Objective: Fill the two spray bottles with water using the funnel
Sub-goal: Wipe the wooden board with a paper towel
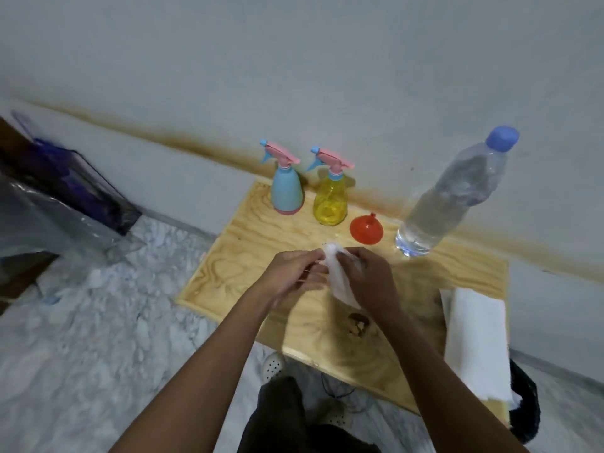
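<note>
Tissue (340,286) held between my left hand (291,273) and right hand (367,279), over the wooden tabletop (228,256).
Nearest me, my right hand's fingers curl round the crumpled white tissue, and my left hand pinches its upper edge, though blur hides the fingertips. To my right, white paper towel (477,338) lies at the tabletop's edge. Past my hands the red funnel (366,228) sits wide end down, between the yellow spray bottle (330,204) and the capped water bottle (451,197). The blue spray bottle (287,191) stands just left of the yellow one; these 2 are by the wall, spray heads on.
</note>
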`<action>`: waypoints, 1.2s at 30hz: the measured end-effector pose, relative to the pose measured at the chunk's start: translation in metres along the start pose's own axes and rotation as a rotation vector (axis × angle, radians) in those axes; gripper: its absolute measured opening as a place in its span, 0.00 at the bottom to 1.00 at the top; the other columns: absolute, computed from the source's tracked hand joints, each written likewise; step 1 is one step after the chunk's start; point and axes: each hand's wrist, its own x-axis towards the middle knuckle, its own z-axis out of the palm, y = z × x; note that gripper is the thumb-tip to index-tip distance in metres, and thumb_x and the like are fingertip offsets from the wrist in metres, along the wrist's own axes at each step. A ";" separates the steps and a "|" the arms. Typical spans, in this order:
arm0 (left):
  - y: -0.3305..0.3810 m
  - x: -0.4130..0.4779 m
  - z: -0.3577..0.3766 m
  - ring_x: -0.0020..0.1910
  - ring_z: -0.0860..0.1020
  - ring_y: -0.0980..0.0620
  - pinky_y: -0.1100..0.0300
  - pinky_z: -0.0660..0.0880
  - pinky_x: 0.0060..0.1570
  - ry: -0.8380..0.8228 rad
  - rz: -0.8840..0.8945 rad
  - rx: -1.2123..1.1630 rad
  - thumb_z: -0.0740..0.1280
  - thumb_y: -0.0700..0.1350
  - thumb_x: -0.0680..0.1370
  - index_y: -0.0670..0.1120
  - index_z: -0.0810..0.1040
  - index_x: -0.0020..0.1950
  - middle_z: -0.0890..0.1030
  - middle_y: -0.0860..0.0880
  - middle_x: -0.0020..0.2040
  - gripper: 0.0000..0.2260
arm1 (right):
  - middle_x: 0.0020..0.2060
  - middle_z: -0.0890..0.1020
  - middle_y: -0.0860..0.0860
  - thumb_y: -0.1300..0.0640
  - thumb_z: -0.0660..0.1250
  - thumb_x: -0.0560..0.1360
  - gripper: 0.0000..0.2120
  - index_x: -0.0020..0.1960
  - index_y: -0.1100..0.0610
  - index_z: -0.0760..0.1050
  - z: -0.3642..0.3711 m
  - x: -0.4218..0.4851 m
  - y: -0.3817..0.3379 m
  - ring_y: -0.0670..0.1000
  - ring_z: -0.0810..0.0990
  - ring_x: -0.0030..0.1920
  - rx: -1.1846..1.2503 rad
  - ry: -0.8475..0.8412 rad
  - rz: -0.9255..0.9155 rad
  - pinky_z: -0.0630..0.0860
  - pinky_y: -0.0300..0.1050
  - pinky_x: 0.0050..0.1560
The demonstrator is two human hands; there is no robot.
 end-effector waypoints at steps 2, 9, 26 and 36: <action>-0.010 0.009 -0.035 0.41 0.82 0.50 0.62 0.78 0.39 0.177 0.038 0.182 0.71 0.48 0.78 0.41 0.84 0.53 0.86 0.43 0.46 0.11 | 0.41 0.83 0.49 0.54 0.68 0.78 0.08 0.49 0.57 0.82 0.018 0.012 0.000 0.48 0.79 0.41 -0.015 -0.015 0.005 0.70 0.39 0.42; -0.039 0.049 -0.134 0.71 0.69 0.45 0.52 0.70 0.66 0.462 0.046 0.881 0.76 0.59 0.70 0.48 0.68 0.75 0.70 0.44 0.71 0.37 | 0.48 0.85 0.55 0.62 0.71 0.75 0.09 0.54 0.60 0.81 0.082 0.063 -0.001 0.54 0.82 0.46 -0.122 -0.050 -0.059 0.70 0.40 0.45; -0.060 0.091 -0.178 0.80 0.45 0.38 0.38 0.52 0.76 0.398 -0.120 1.214 0.73 0.70 0.64 0.54 0.51 0.81 0.43 0.44 0.82 0.53 | 0.70 0.72 0.66 0.70 0.59 0.77 0.21 0.70 0.67 0.71 0.181 0.122 0.029 0.62 0.73 0.70 -0.593 -0.247 -0.319 0.72 0.55 0.66; -0.060 0.089 -0.177 0.80 0.44 0.40 0.37 0.50 0.76 0.411 -0.109 1.183 0.74 0.69 0.65 0.54 0.50 0.81 0.43 0.45 0.82 0.53 | 0.71 0.74 0.44 0.60 0.44 0.79 0.28 0.73 0.46 0.68 0.211 0.112 0.037 0.45 0.72 0.71 -0.665 -0.448 -0.431 0.70 0.39 0.68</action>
